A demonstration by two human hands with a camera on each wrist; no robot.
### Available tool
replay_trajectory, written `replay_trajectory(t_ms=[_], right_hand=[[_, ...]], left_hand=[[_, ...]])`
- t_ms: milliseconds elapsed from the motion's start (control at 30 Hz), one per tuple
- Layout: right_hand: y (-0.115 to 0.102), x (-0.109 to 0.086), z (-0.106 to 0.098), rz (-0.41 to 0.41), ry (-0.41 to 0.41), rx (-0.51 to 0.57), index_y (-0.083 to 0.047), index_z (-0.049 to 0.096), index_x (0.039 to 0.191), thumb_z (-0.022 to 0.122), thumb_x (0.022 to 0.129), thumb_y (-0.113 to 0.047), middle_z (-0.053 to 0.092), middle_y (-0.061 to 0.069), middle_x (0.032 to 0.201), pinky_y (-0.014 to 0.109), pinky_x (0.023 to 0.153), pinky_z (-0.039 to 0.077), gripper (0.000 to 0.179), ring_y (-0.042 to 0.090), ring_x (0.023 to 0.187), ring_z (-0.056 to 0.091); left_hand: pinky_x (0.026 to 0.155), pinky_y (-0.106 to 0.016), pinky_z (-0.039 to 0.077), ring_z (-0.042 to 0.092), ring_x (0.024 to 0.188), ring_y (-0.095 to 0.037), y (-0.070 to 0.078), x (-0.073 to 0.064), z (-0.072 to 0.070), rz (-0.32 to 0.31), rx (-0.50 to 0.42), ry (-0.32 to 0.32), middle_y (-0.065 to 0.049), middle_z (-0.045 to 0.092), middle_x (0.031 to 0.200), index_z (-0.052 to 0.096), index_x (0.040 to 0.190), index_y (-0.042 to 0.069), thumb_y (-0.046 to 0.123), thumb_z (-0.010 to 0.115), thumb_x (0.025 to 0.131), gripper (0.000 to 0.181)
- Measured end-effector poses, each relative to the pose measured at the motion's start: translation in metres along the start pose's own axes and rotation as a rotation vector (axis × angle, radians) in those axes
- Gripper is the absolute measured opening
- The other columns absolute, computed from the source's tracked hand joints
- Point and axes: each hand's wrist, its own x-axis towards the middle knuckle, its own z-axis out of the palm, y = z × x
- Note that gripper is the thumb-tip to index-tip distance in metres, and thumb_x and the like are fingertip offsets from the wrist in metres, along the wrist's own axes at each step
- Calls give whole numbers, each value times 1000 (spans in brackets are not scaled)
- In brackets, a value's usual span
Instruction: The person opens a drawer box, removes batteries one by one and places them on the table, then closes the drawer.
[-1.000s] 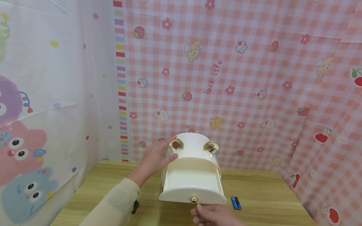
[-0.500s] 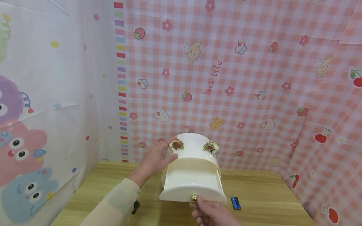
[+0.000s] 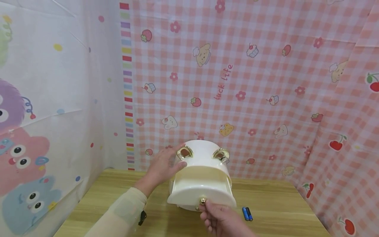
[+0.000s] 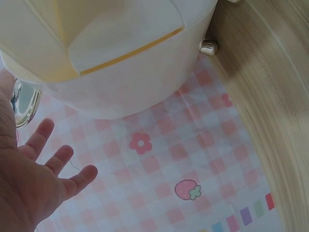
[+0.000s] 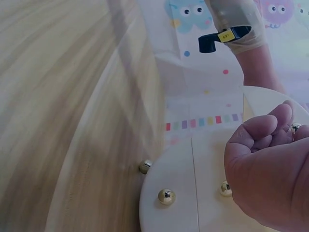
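Observation:
A small white drawer box (image 3: 204,156) with two gold rings on its top stands on the table. Its upper drawer (image 3: 189,197) is pulled partway out. At the gold knob (image 3: 202,201) on the drawer front, my right hand (image 3: 222,215) pinches with thumb and curled fingers; the right wrist view shows the hand (image 5: 270,159) covering part of the white front. My left hand (image 3: 165,166) rests at the box's upper left, thumb on the front side of the gold ring (image 3: 185,152). In the left wrist view, several fingers (image 4: 60,157) spread straight beside the box.
Two batteries (image 3: 247,214), blue and black, lie side by side on the wooden table (image 3: 272,197) right of the box. Below the drawer, another gold knob (image 3: 197,208) shows. A pink checked cloth (image 3: 237,75) hangs close behind.
My right hand has come up to the knob and moved away from me with it. The drawer has slid partway in, uncovering a lower knob. My left hand stays where it was.

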Motion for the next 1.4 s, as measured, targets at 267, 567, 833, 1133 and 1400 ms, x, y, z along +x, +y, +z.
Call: replay_trajectory(t_ms=[267, 567, 833, 1133, 1400], right_hand=[[-4, 12, -4, -7, 2, 34, -19, 77, 119, 54, 112, -43, 75, -14, 95, 16, 76, 53, 34, -2, 81, 62], [-10, 26, -10, -21, 64, 10, -19, 77, 113, 54, 111, -45, 75, -14, 93, 16, 75, 53, 35, -1, 80, 62], [-14, 38, -14, -34, 108, -4, -16, 77, 113, 57, 110, -45, 75, -14, 91, 17, 74, 52, 36, 0, 79, 59], [-18, 51, -12, -74, 144, 6, -18, 78, 108, 58, 110, -44, 77, -15, 88, 18, 72, 52, 32, -1, 76, 60], [-21, 58, -13, -74, 170, 25, -19, 78, 108, 59, 109, -43, 78, -15, 87, 16, 71, 53, 31, -2, 73, 62]], left_hand=[[115, -66, 45, 57, 140, -42, 1, 0, -1, -16, 7, -10, -6, 61, 157, 47, 162, 33, 45, 76, 98, 71], [115, -66, 45, 57, 140, -42, 1, 0, 0, -9, 7, -1, -6, 62, 156, 48, 162, 34, 45, 77, 98, 71], [115, -65, 46, 57, 140, -41, 1, 1, 0, -9, 22, -3, -6, 62, 156, 48, 161, 34, 46, 77, 97, 71], [117, -64, 45, 57, 142, -41, 1, 1, -1, -5, 25, -2, -7, 62, 156, 49, 161, 32, 46, 77, 98, 71], [113, -61, 48, 60, 136, -37, 0, 2, 1, 12, 17, 21, -7, 66, 151, 52, 160, 31, 48, 76, 98, 68]])
